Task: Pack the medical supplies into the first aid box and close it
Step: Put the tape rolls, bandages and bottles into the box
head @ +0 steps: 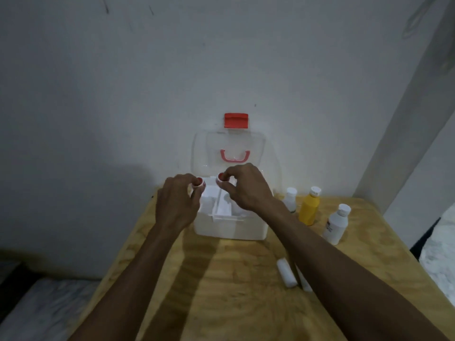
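A white first aid box stands open at the back of the wooden table. Its clear lid with a red latch leans up against the wall. My left hand pinches a small red-and-white roll over the box's left side. My right hand pinches a second red-and-white roll over the box's middle. A white inner tray sits inside the box. To the right of the box stand a yellow bottle and two white bottles. Two white bandage rolls lie near my right forearm.
The grey wall is directly behind the box. The table's right edge borders a white pillar and a light surface. A grey mattress-like surface lies low at the left of the table.
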The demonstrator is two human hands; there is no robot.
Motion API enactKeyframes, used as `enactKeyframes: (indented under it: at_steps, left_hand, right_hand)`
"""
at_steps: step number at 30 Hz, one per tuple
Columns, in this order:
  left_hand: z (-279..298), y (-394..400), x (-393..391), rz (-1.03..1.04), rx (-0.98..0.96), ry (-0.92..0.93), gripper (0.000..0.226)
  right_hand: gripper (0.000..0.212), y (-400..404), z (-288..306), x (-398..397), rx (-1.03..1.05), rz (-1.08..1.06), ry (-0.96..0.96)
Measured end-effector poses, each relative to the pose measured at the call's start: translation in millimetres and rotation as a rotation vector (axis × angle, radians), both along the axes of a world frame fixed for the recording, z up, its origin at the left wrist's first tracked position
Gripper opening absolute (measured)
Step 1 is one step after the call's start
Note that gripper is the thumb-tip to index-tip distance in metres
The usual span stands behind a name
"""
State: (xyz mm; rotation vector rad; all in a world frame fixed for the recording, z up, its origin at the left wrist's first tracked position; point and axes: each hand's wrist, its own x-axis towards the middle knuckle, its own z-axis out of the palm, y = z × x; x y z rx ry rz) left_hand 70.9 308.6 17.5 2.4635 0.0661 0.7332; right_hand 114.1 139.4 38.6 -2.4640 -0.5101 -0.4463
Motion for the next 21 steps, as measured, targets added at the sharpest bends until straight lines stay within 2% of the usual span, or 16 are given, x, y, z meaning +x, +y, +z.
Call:
enactKeyframes:
  at_steps: [11,16,21]
  left_hand:
    - [-12.7,-2.9,43.9,0.011,0.102,0.14,0.027]
    - [-22.2,-1.8,51.6,0.089,0.13,0.14,0.028]
    - [-24.8,0.0,50.8,0.065,0.099,0.159,0.027]
  right_hand:
    - [0.025,29.5,-8.3,50.7,-0.196,0.107,0.14]
    - [0.024,33.0,-12.6,55.9,-0.209,0.091,0.17]
    - [0.023,33.0,-13.7,57.0,-0.201,0.069,0.186]
